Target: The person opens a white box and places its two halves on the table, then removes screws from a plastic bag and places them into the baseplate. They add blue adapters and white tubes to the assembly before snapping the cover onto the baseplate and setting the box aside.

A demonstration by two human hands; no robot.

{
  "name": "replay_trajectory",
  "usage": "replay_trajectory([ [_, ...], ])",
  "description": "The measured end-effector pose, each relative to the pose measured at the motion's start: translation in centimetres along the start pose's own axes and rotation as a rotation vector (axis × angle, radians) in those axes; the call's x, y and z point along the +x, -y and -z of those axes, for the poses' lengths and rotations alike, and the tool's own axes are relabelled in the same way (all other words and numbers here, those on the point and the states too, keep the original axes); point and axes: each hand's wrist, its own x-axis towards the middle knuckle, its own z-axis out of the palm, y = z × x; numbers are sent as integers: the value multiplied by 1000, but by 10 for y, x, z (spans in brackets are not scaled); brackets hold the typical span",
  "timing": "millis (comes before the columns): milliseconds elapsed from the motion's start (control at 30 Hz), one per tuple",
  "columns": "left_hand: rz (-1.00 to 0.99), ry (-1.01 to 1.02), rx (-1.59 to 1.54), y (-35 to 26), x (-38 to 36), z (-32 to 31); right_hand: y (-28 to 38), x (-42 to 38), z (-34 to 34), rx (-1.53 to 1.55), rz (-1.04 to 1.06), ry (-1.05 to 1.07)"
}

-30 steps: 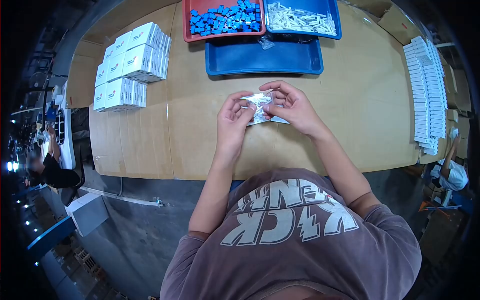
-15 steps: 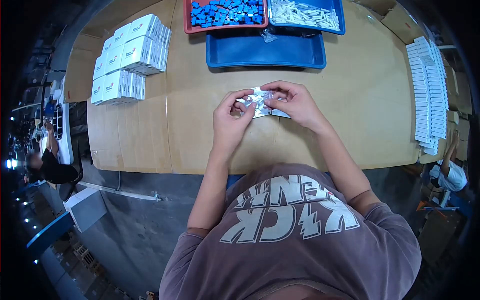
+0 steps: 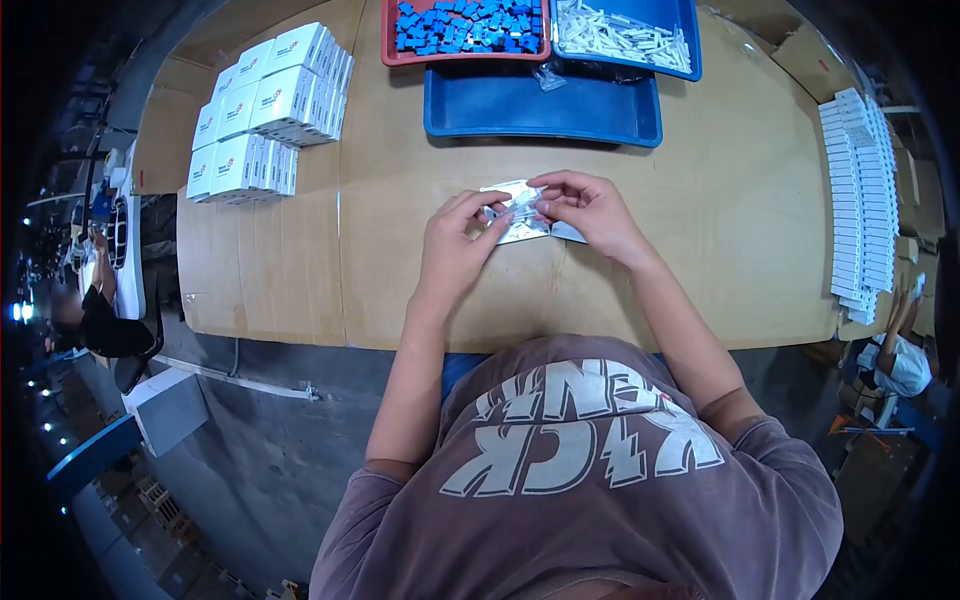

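Note:
A crinkled, shiny silver foil packet (image 3: 524,212) is between my two hands, above the cardboard-covered table. My left hand (image 3: 462,236) pinches its left side with thumb and forefinger. On the other side, my right hand (image 3: 592,212) grips the packet with curled fingers and thumb. A flat white piece (image 3: 567,232), perhaps a box or card, lies under the packet and partly under my right hand. Fingers and glare hide whatever the packet contains.
Beyond my hands stands a blue tray (image 3: 540,128). Behind it are a red tray (image 3: 465,60) of blue parts and another blue tray (image 3: 692,70) of white sticks. White boxes (image 3: 235,110) are stacked left, slim white boxes (image 3: 862,200) right. Other people sit at both sides.
The foil packet looks more opened out, with more of the white piece visible around it. My hands keep their grip. The whole view has shifted slightly.

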Motion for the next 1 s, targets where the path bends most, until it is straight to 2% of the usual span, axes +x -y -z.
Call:
replay_trajectory([
  [67,-41,15,143,5,-2,1,-13,0,0,-166,25,-29],
  [167,-150,-16,346,15,-3,-1,-11,-3,-7,-614,299,-139],
  [267,-185,-35,438,27,-4,-5,-18,-4,-10,-922,442,-169],
  [467,-239,-53,499,38,-5,-9,-27,-9,-16,-980,520,-188],
  [667,-178,-49,445,40,-5,-14,-19,-6,-16,-1086,466,-127],
  [867,-329,-76,411,45,-18,-15,-16,0,-15,-1117,461,-118],
  [1000,-349,-78,433,49,-24,-16,-13,3,-19,-1166,434,-152],
])
